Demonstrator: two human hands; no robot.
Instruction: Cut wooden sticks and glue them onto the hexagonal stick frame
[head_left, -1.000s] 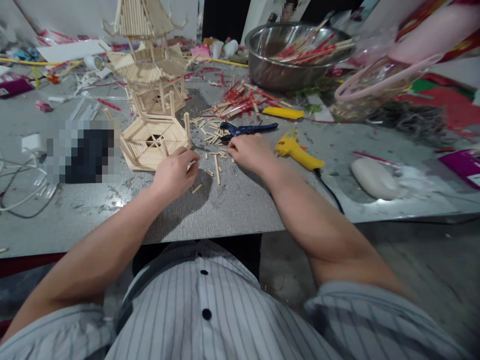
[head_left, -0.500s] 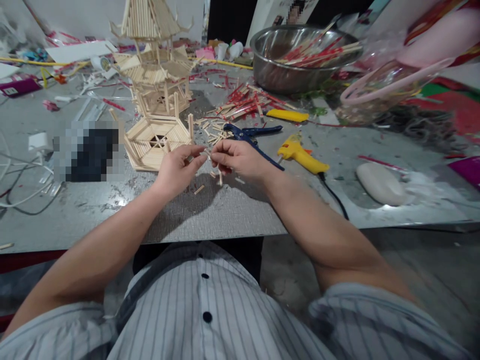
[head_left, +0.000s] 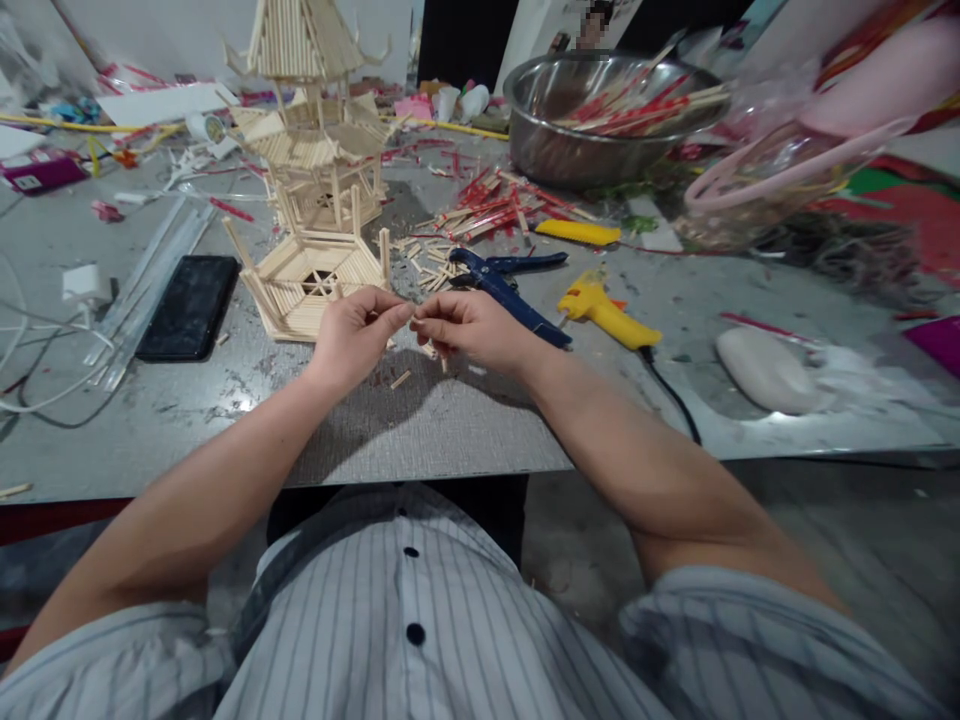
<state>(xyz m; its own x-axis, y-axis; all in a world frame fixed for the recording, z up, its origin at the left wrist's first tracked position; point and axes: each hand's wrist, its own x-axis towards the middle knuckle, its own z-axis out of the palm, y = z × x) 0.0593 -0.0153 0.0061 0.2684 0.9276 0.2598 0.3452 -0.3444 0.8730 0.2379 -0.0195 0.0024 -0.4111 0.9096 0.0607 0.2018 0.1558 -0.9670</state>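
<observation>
My left hand (head_left: 354,338) and my right hand (head_left: 480,328) meet over the near part of the table, thumbs and fingers pinched together. Between their fingertips is a short piece of wooden stick (head_left: 413,316), mostly hidden by the fingers. Just behind my left hand stands a six-sided base (head_left: 289,313) of wooden sticks with upright posts at its corners. Close to my right hand lie dark blue cutting pliers (head_left: 517,303). Cut stick bits (head_left: 401,379) lie on the table beneath and behind my hands.
Behind the base rises a tiered stick pagoda (head_left: 304,45). On the right are a yellow glue gun (head_left: 611,315) with its cord, a yellow utility knife (head_left: 577,233), a steel basin (head_left: 555,150) of sticks and a white mouse-shaped object (head_left: 765,370). A phone (head_left: 189,308) lies left.
My right hand has shifted slightly left, closing the gap between my fingertips. The small stick piece is now more covered. Objects on the table have kept their places.
</observation>
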